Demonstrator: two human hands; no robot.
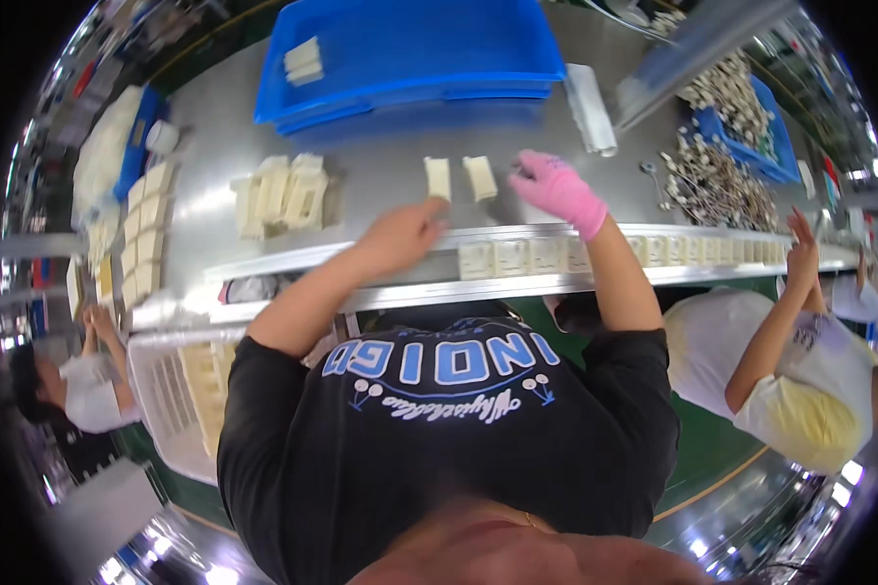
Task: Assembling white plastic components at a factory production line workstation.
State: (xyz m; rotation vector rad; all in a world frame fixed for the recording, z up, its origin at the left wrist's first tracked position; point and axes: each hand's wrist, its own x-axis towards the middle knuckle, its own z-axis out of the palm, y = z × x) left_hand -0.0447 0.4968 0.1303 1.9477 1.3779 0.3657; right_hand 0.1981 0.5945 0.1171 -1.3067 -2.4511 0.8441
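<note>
Two small cream rectangular plastic pieces lie side by side on the metal table. My bare left hand [407, 237] is at the near end of the left piece [438, 177], fingers bent and slightly blurred. Its fingertips meet or overlap that end; whether they grip it I cannot tell. To the right of the other piece [480, 178] is my right hand [563, 193] in a pink glove. Its fingers are curved with a gap between thumb and forefinger, and nothing shows between them. A pile of similar cream pieces [285, 193] lies left of my left hand.
Behind the pieces stands a blue bin [410, 83] with a few cream pieces inside. A rail [390, 294] at the near edge holds a row of cream blocks [512, 257]. Small metal-and-white parts [717, 185] are heaped at right. A white crate [171, 405] stands lower left. People work on both sides.
</note>
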